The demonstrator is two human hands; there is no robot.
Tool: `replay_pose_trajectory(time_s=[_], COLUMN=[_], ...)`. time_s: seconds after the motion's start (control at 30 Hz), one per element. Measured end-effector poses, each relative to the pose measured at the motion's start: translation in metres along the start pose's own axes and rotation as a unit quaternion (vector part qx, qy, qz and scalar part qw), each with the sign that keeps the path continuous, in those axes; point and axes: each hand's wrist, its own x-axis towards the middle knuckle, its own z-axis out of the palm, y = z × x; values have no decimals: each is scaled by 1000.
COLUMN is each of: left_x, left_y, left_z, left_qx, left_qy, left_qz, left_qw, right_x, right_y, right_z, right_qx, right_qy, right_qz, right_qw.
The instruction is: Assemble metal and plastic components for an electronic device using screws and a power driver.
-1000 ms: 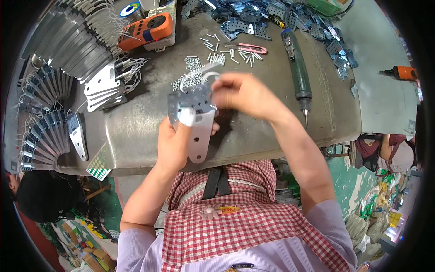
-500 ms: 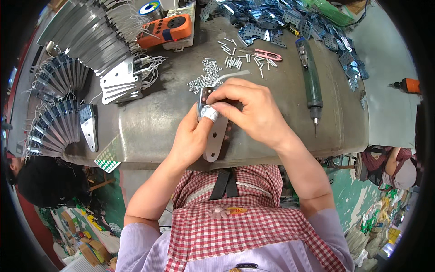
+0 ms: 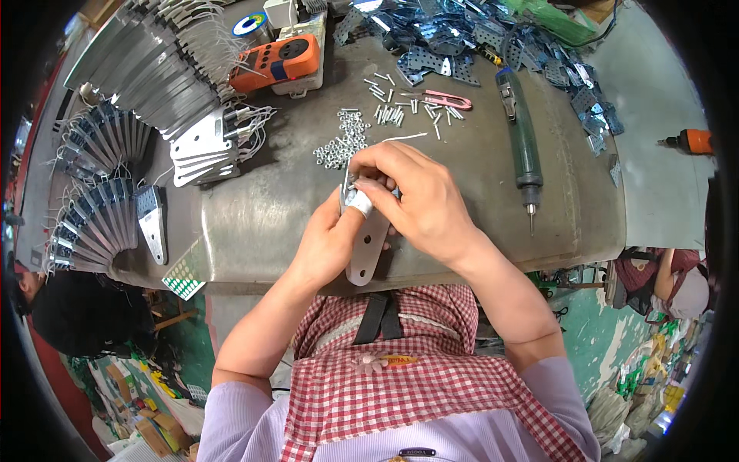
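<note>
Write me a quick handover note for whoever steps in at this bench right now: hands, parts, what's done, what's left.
Left hand: holds the flat metal bracket above the bench's near edge, thumb taped.
Right hand: fingers pinched at the bracket's top end; whatever they hold is hidden.
Parts: loose nuts and screws lie just beyond the hands; green electric screwdriver to the right; pink snips by the screws.
Done: wired brackets stacked and fanned at left.
Left: this bracket shows no wire yet; one bare bracket lies at left; blue plates are piled at the far side.
</note>
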Motion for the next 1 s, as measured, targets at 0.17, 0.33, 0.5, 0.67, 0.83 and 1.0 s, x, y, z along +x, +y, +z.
replay_pose_trajectory(time_s=[0.17,0.33,0.5,0.67,0.83,1.0], left_x=[0,2,3,3,2,5], left_y=[13,13,14,7,14,-3], left_z=[4,9,13,11,15,13], left_qx=[-26,-39,-91,-74,-105,-56], left_qy=[-30,-19,-30,-31,-14,-17], left_qz=[-25,-45,-23,-35,-39,18], left_qw=[999,998,995,996,994,998], right_x=[-2,-4,-4,-10,-10,-11], right_y=[0,1,-1,-6,-2,-6], right_z=[-7,-6,-10,-9,-15,-14], right_qx=[29,18,-11,-142,-103,-26], right_qy=[-23,12,21,42,45,31], right_qz=[-5,41,2,-69,-52,-1], right_qw=[999,999,1000,987,992,999])
